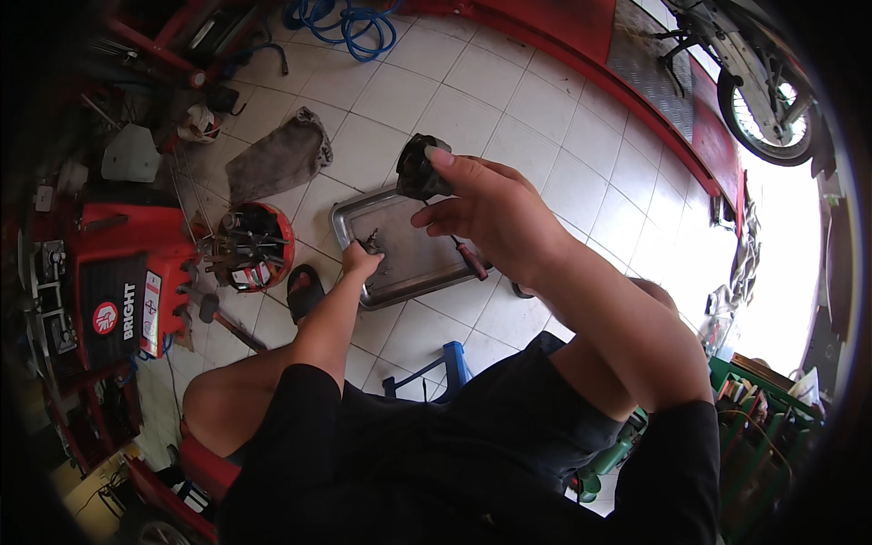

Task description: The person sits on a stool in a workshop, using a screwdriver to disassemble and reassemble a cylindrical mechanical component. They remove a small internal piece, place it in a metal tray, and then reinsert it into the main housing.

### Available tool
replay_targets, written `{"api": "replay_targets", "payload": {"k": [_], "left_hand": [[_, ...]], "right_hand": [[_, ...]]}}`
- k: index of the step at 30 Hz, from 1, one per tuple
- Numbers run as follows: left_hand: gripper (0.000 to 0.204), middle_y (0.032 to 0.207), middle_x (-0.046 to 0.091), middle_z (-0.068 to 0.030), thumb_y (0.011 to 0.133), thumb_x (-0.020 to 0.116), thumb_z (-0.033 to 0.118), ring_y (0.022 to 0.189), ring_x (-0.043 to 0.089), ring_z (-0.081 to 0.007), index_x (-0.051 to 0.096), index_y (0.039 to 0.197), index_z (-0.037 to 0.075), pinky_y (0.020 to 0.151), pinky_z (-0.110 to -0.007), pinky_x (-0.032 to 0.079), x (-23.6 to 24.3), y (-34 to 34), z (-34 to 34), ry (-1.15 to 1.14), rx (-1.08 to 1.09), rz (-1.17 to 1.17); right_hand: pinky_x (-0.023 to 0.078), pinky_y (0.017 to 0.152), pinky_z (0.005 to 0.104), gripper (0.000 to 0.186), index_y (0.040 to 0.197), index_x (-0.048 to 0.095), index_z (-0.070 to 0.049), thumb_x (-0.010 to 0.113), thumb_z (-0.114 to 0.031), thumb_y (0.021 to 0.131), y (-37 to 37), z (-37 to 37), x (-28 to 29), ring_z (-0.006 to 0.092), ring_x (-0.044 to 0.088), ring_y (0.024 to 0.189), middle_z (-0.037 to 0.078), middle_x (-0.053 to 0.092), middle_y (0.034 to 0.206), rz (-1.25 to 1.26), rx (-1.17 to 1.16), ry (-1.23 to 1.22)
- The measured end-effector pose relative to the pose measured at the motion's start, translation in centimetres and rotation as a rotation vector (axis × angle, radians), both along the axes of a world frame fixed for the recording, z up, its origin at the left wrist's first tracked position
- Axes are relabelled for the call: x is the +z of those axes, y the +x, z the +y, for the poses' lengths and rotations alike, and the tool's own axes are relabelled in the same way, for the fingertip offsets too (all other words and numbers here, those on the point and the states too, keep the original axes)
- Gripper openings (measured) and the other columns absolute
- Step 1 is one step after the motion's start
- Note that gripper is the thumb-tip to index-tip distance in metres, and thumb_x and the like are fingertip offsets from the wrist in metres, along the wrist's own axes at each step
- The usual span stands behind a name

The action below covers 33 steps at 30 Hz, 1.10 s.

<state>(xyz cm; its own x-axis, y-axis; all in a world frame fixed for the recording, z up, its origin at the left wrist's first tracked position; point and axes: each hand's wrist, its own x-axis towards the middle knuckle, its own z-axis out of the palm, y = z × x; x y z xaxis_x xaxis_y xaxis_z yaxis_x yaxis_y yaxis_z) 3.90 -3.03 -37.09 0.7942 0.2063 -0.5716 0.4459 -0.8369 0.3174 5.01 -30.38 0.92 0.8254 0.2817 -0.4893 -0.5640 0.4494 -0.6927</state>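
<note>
My right hand (495, 204) is raised above the tray, thumb and fingers closed on a dark, hollow, cup-shaped part (416, 171); I cannot make out exactly what part it is. Below it on the floor lies a shallow metal tray (400, 296). My left hand (362, 262) reaches over the tray's left side, its fingers closed around a small metal part (371, 240) with thin projecting ends. A screwdriver (470, 261) with a red and black handle leans on the tray's right side, under my right hand; the upper end of its shaft is hidden.
At left, a round red container (283, 238) holds several tools, with a hammer (229, 323) near it. A grey rag (282, 156) lies beyond. A red machine (118, 291) stands far left; a motorcycle (763, 100) is at upper right. Blue hose (350, 32) coils at the top.
</note>
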Motion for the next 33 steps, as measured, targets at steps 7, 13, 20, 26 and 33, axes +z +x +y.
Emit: {"api": "replay_targets", "payload": {"k": [7, 13, 20, 26, 33], "left_hand": [[0.07, 0.135, 0.06, -0.0173, 0.079, 0.087, 0.029, 0.128, 0.057, -0.0353, 0.055, 0.135, 0.002, 0.106, -0.044, 0.049, -2.3, -0.9, -0.8, 0.069, -0.139, -0.058], [0.067, 0.136, 0.052, -0.0105, 0.076, 0.088, 0.022, 0.132, 0.05, -0.0304, 0.056, 0.132, 0.004, 0.105, -0.043, 0.047, -1.8, -1.4, -0.1, 0.118, -0.279, -0.234], [0.044, 0.125, 0.061, -0.0125, 0.093, 0.074, 0.019, 0.105, 0.067, -0.029, 0.058, 0.131, 0.003, 0.096, -0.041, 0.053, 6.6, 4.1, 3.4, -0.51, -0.289, -0.423], [0.069, 0.125, 0.065, -0.0118, 0.106, 0.032, 0.065, 0.121, 0.064, -0.0273, 0.053, 0.139, 0.007, 0.101, -0.042, 0.053, 29.5, 1.7, 1.4, -1.464, 0.382, 0.338], [0.041, 0.123, 0.064, -0.0122, 0.109, 0.051, 0.042, 0.112, 0.062, -0.0298, 0.057, 0.132, 0.008, 0.099, -0.043, 0.05, 32.7, -5.8, 8.5, -1.501, 0.733, -0.077]], "right_hand": [[0.052, 0.088, 0.0353, 0.058, 0.126, 0.054, 0.006, 0.073, -0.04, 0.096, -0.3, 0.8, -0.3, 0.0275, 0.068, 0.099, 0.017, 0.064, 0.118, -0.022, 0.094, 0.011], [0.054, 0.086, 0.0333, 0.062, 0.122, 0.056, 0.008, 0.078, -0.042, 0.092, -0.1, 1.6, -1.0, 0.0216, 0.07, 0.094, 0.014, 0.067, 0.105, -0.094, 0.129, -0.062], [0.057, 0.08, 0.0345, 0.078, 0.121, 0.061, 0.012, 0.085, -0.05, 0.081, 0.0, 3.5, -3.6, 0.0209, 0.073, 0.088, 0.016, 0.071, 0.097, -0.406, 0.241, -0.495], [0.057, 0.083, 0.0387, 0.076, 0.121, 0.067, 0.003, 0.09, -0.049, 0.07, -0.7, 7.3, -6.4, 0.03, 0.073, 0.092, 0.019, 0.074, 0.104, -0.732, 0.358, -0.865], [0.053, 0.094, 0.0418, 0.079, 0.13, 0.06, 0.0, 0.089, -0.044, 0.072, -2.5, 16.2, -10.5, 0.0355, 0.065, 0.107, 0.018, 0.069, 0.114, -1.09, 0.313, -0.526]]}}
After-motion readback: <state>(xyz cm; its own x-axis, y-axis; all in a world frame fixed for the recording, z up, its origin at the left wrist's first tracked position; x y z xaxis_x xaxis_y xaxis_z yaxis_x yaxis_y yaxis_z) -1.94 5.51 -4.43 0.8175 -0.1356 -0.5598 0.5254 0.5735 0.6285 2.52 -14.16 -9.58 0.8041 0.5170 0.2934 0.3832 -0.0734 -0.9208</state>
